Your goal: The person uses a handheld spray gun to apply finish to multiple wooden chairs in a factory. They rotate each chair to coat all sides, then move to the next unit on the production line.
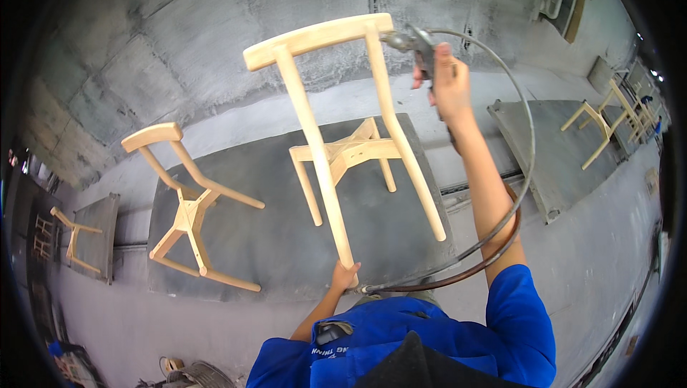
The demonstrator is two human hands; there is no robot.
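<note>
A pale wooden chair frame (313, 127) without a seat stands in front of me on a dark grey platform (236, 173). My left hand (346, 274) is closed round the lower end of its near left leg. Raised at the right, my right hand (449, 84) grips a spray gun (424, 50), its nozzle close to the right end of the chair's top rail. From the gun a hose (531, 137) loops round past my right forearm, down to my waist. Whether spray is coming out cannot be seen.
A second chair frame (189, 215) lies tipped over on the platform's left side. Further off, more frames rest on a left platform (96, 230) and a right platform (551, 152). A grey stained wall (193, 44) rises behind; a coiled hose (204, 375) lies at lower left.
</note>
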